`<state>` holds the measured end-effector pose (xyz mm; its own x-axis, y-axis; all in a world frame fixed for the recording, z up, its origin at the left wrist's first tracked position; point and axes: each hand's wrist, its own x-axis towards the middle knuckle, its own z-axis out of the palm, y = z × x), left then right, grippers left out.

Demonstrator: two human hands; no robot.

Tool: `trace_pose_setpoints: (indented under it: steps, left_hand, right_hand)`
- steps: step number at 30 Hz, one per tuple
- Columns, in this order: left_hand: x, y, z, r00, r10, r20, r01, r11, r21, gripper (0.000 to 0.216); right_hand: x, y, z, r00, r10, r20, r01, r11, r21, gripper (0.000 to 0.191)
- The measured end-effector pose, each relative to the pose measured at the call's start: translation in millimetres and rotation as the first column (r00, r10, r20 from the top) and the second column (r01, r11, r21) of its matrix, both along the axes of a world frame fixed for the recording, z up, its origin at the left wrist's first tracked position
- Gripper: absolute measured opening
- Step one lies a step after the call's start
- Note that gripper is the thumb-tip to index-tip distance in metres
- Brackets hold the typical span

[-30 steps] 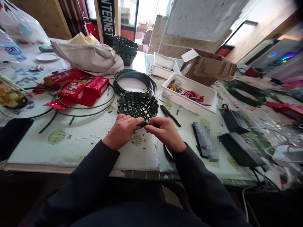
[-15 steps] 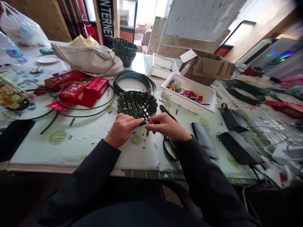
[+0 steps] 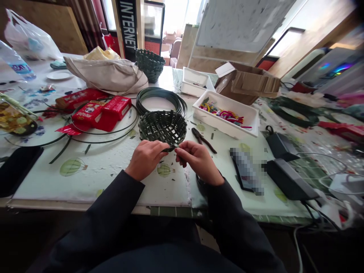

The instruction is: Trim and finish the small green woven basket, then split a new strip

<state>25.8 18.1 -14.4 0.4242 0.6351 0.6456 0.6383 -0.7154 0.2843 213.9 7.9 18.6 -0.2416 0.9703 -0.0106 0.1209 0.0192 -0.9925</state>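
Near basket: a dark green, round basket woven from flat strips [image 3: 148, 127] sits on the pale, balloon-printed tabletop [image 3: 110, 185], directly in front of the person, its open lattice tilted toward them.
Left hand: the left hand [image 3: 147, 160] has thumb and fingers clamped on the basket's near rim.
Right hand: the right hand [image 3: 198, 161] meets the left at that rim, thumb and forefinger tips close together, the other fingers curled; whether they grip a strip end cannot be told.
Pliers: dark metal pliers [image 3: 203, 140] lie just right of the basket, near the right hand.
Coil: a round coil of flat dark green strip [image 3: 142, 100] lies just behind the basket.
Tray: a white rectangular plastic tray [image 3: 222, 124] of small multicoloured pieces stands beyond the pliers.
Far basket: a second dark green woven basket [image 3: 150, 65] stands well behind, beside a cream cloth bag [image 3: 109, 74].
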Motion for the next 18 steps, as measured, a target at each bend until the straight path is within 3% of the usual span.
trace_pose_setpoints:
  steps: [3,8,14,18]
  left_hand:
    - [3.6,1.7,-2.4,1.0,0.009,-0.006,-0.009,0.999,0.037,0.022]
    - [6.2,7.1,-9.8,0.999,0.02,0.037,-0.023,0.996,0.081,0.024]
    - [10.4,8.1,-12.4,0.997,0.012,0.076,-0.019,0.996,0.092,0.02]
    - [11.9,7.4,-11.8,0.994,0.037,0.099,-0.047,0.994,0.099,0.018]
  right_hand:
    - [-1.5,-1.2,2.2,0.995,-0.073,-0.074,0.068,0.996,-0.058,0.029]
    - [-6.3,-0.2,4.7,0.978,-0.09,-0.187,0.063,0.987,-0.147,0.026]
    - [-11.8,1.9,3.1,0.955,-0.13,-0.265,0.089,0.983,-0.162,0.023]
    - [-11.1,-0.6,4.7,0.974,-0.111,-0.195,0.091,0.99,-0.109,0.024]
